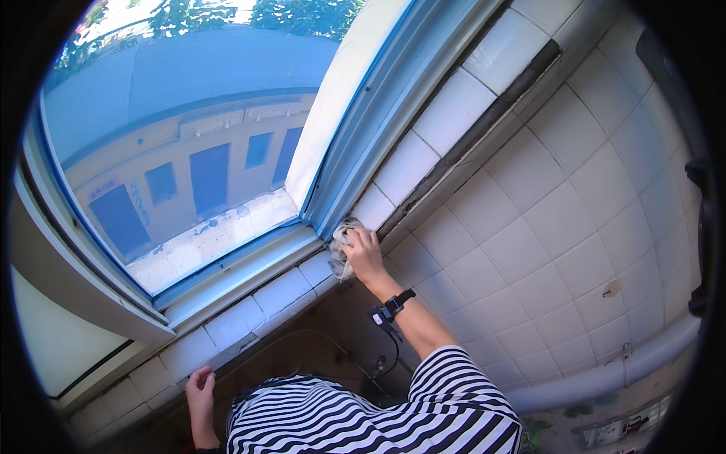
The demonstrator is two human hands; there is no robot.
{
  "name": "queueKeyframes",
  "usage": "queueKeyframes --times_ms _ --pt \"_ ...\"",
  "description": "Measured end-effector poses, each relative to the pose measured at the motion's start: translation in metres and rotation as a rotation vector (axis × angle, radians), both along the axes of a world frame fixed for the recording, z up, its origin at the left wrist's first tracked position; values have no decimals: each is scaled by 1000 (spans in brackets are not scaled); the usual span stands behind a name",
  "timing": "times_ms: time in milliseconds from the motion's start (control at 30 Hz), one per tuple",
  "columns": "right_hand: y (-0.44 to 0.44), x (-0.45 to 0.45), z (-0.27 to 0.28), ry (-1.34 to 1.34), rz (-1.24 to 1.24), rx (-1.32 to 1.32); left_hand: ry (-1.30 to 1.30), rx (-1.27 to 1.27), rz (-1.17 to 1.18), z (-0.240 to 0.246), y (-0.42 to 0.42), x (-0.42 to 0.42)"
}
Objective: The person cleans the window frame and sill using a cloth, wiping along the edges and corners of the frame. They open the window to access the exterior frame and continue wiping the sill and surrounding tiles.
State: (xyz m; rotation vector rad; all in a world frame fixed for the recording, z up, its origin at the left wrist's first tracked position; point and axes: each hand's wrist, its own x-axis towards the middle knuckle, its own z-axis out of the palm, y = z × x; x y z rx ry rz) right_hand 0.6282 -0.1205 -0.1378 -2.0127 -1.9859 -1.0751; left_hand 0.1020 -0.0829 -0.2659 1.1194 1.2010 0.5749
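My right hand (pixel 364 253) presses a crumpled grey-white cloth (pixel 342 267) against the tiles at the corner where the window frame (pixel 363 130) meets the tiled sill. A black strap with a small device sits on the right wrist. My left hand (pixel 201 387) is low at the left, beside the edge of the white-tiled sill (pixel 229 328), with its fingers loosely curled and nothing seen in them. The window's lower rail (pixel 244 261) runs between the corner and the lower left.
A tiled wall (pixel 539 238) fills the right side, with a pale pipe (pixel 601 377) low along it. A white sash (pixel 62 335) stands at the left. Below the sill is a dark space with a thin metal pipe or rod. Beyond the glass stands a building with blue doors.
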Motion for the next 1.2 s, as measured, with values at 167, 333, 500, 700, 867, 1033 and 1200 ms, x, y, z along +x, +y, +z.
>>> queueKeyframes --times_ms 167,333,500,700,867,1033,1200 --pt "5 -16 195 -120 10 391 -25 24 63 -9 5 -2" --pt "9 10 439 -505 -164 758 9 22 46 -6 8 1" --pt "33 15 510 -648 -477 631 47 73 62 2 -1 5" --pt "44 27 413 -790 -570 495 89 82 22 3 -3 4" --pt "52 0 233 -528 -555 105 63 95 36 -7 -1 -4" --pt "7 -1 49 -412 -270 -322 82 68 21 -3 0 1" --pt "-16 13 -15 -17 -20 -491 -4 53 -30 2 5 -1"
